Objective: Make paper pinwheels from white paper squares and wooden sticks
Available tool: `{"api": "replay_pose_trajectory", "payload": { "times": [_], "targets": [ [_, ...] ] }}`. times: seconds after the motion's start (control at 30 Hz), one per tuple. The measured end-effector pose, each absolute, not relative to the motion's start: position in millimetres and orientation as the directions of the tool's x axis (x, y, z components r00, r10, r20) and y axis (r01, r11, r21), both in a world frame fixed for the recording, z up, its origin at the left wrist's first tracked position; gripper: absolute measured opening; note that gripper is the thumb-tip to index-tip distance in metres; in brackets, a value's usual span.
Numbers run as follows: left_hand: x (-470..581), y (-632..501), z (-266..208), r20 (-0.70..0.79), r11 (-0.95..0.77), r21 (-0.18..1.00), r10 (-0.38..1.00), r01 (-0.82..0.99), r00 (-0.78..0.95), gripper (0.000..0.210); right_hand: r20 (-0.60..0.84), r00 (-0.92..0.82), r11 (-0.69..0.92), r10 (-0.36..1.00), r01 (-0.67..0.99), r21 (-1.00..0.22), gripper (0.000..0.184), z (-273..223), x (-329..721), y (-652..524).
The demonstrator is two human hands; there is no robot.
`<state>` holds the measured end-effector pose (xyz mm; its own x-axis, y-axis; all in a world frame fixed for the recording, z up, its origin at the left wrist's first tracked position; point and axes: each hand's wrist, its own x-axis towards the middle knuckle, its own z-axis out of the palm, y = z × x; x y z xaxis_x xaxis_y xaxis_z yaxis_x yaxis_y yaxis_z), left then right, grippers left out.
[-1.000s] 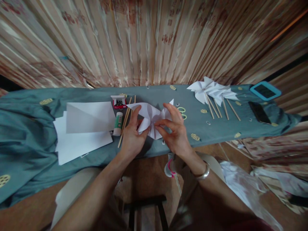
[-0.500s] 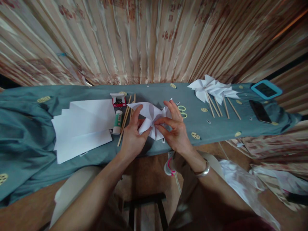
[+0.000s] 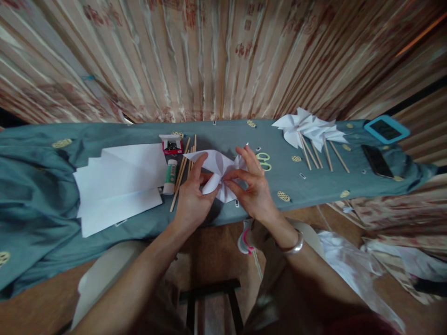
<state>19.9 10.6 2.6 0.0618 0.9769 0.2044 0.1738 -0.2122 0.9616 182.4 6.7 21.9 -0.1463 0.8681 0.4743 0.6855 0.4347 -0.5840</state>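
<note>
Between my hands is a white paper pinwheel (image 3: 215, 162), its corners folded in toward the centre. My left hand (image 3: 195, 197) grips its left side, thumb near the middle and index finger along the upper blade. With thumb and index finger, my right hand (image 3: 254, 190) pinches at the centre; the other fingers rest by the right blades. Whether a pin sits in that pinch is hidden. Just left of the pinwheel lie several wooden sticks (image 3: 179, 180), a glue stick (image 3: 170, 177) and an open red box (image 3: 172, 146) of small dark items.
White paper sheets (image 3: 122, 181) lie at the left. Scissors with pale green handles (image 3: 264, 161) are right of my hands. Finished pinwheels on sticks (image 3: 314, 132), a blue-framed device (image 3: 387, 129) and a phone (image 3: 376, 161) lie farther right on the green tablecloth (image 3: 230, 130).
Both hands keep nearly the same hold on the pinwheel. The fingers of my right hand shift only slightly at the centre.
</note>
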Motion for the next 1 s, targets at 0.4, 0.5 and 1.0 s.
{"api": "replay_pose_trajectory", "payload": {
  "times": [0.4,0.5,1.0],
  "targets": [
    [18.6,14.3,3.0,0.123,-0.126,0.978,0.992,0.168,0.025,0.068,0.443,-0.156,0.416,0.883,0.696,-0.585,0.009,19.8,181.3,9.2],
    [18.6,13.7,3.9,0.136,-0.138,0.977,0.99,0.165,0.023,0.063,0.436,-0.149,0.404,0.888,0.705,-0.583,0.009,19.3,181.3,10.0],
    [18.8,8.8,7.1,0.166,-0.177,0.95,0.984,0.257,0.063,0.054,0.428,-0.144,0.394,0.892,0.709,-0.584,0.008,18.3,180.0,10.6]
  ]
}}
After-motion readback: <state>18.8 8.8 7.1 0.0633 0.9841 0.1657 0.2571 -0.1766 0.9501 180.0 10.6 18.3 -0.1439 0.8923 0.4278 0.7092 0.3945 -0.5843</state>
